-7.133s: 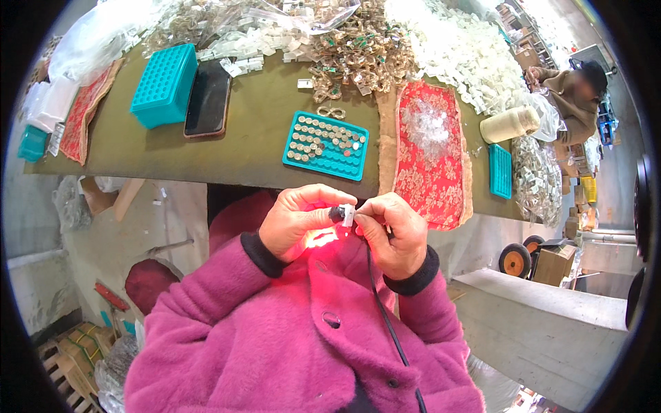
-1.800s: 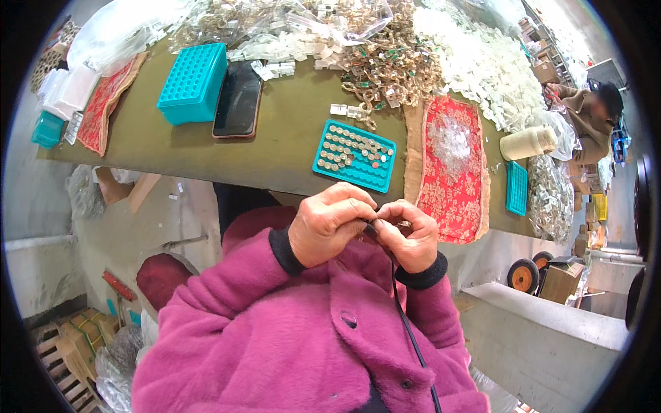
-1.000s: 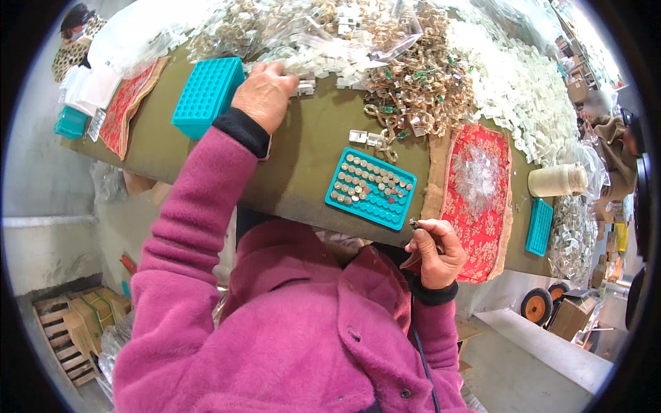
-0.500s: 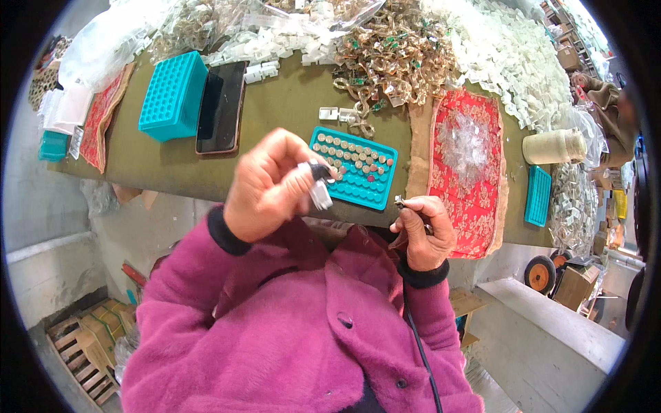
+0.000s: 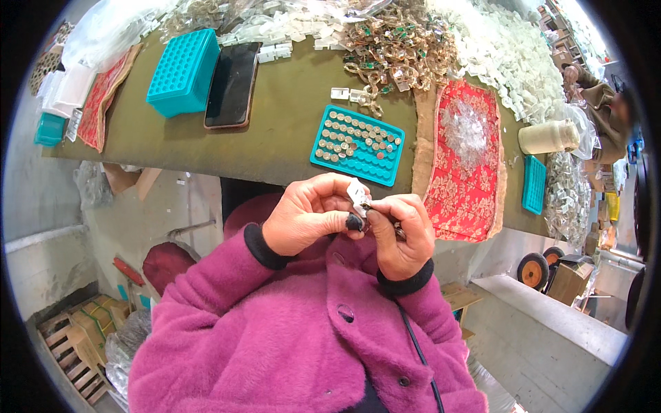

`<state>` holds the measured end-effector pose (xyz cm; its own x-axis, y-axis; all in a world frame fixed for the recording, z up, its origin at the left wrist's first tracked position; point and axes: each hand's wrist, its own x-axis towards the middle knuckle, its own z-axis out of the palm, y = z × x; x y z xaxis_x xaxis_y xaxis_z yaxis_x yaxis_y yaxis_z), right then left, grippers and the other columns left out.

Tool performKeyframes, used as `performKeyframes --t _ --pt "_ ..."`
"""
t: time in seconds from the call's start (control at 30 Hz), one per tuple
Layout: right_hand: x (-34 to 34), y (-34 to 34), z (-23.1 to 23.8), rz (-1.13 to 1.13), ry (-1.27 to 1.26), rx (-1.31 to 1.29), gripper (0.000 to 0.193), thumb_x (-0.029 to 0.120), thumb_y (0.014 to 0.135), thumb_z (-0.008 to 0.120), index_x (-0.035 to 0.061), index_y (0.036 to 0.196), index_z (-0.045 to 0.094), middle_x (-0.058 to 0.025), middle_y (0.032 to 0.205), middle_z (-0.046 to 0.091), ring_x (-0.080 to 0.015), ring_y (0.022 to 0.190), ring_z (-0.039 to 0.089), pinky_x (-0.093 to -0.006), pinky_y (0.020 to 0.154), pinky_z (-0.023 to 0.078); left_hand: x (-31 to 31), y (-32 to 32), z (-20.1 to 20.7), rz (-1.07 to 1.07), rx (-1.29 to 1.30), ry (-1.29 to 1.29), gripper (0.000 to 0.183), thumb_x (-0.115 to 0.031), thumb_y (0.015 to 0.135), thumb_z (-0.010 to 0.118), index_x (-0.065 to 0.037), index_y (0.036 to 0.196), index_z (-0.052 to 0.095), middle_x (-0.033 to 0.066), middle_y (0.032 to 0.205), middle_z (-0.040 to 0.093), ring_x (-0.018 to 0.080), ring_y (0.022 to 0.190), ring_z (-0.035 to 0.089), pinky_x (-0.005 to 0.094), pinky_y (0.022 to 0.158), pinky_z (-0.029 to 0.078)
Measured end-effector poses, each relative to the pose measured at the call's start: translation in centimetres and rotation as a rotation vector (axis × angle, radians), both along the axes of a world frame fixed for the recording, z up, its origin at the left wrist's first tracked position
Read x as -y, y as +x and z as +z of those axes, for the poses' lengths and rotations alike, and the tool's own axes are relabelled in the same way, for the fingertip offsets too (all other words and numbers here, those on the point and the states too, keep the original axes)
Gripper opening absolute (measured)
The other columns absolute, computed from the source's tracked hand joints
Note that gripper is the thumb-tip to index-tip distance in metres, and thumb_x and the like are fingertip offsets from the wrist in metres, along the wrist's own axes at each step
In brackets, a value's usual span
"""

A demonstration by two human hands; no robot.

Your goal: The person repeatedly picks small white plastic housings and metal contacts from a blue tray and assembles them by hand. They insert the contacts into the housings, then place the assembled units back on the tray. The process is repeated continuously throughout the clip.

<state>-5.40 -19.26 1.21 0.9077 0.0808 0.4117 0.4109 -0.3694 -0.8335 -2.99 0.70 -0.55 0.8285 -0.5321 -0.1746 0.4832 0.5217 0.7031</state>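
In front of my chest my two hands meet. My left hand (image 5: 310,212) pinches a small white plastic piece (image 5: 357,194); a black cover (image 5: 354,221) sits on its thumb tip. Against that piece, my right hand (image 5: 403,230) presses a small dark metallic part (image 5: 368,206), mostly hidden by the fingers. Just beyond the hands lies a teal tray (image 5: 372,174) with rows of small round silvery pieces (image 5: 351,131) in its dimples. Several dimples at its near right hold none.
A teal rack stack (image 5: 180,76) and a dark phone (image 5: 233,86) lie on the left of the table. Linked amber-clear pieces (image 5: 399,48) and whitish plastic pieces (image 5: 506,62) are heaped at the back. Clear bits (image 5: 468,134) lie on a red floral cloth (image 5: 458,206).
Both hands came together, the left moving right and down, the right moving left. The white piece and the metallic part, apart before, now touch. The view has shifted slightly.
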Motion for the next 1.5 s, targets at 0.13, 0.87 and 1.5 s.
performKeyframes --t 0.13,0.87,1.5 --pt "-0.6 -0.6 -0.7 -0.001 0.052 -0.051 0.018 -0.002 0.091 0.078 0.0006 0.107 0.071 -0.0124 0.096 0.068 -0.0228 0.084 0.069 -0.0320 0.073 0.056 0.0 -0.9 -0.7 0.085 0.088 0.113 0.027 0.001 0.100 0.068 0.004 0.127 0.063 0.0106 0.112 0.071 0.0182 0.098 0.074 0.0329 0.084 0.065" --pt "-0.9 -1.3 -1.3 0.031 -0.056 0.123 0.027 -0.008 0.085 0.080 0.0008 0.109 0.073 -0.0132 0.092 0.068 -0.0247 0.080 0.069 -0.0336 0.067 0.056 -0.4 -2.4 -1.1 0.178 0.277 0.157 0.027 0.001 0.100 0.069 0.002 0.126 0.064 0.0093 0.109 0.071 0.0164 0.091 0.072 0.0305 0.079 0.063" --pt "-1.0 -0.9 -1.3 0.027 -0.199 0.071 0.020 -0.010 0.087 0.072 0.0000 0.102 0.064 -0.0117 0.093 0.065 -0.0193 0.076 0.064 -0.0307 0.067 0.053 -0.5 -2.3 -1.1 0.239 0.180 0.189 0.032 0.009 0.094 0.070 0.004 0.125 0.063 0.0127 0.112 0.069 0.0195 0.091 0.073 0.0324 0.077 0.066"
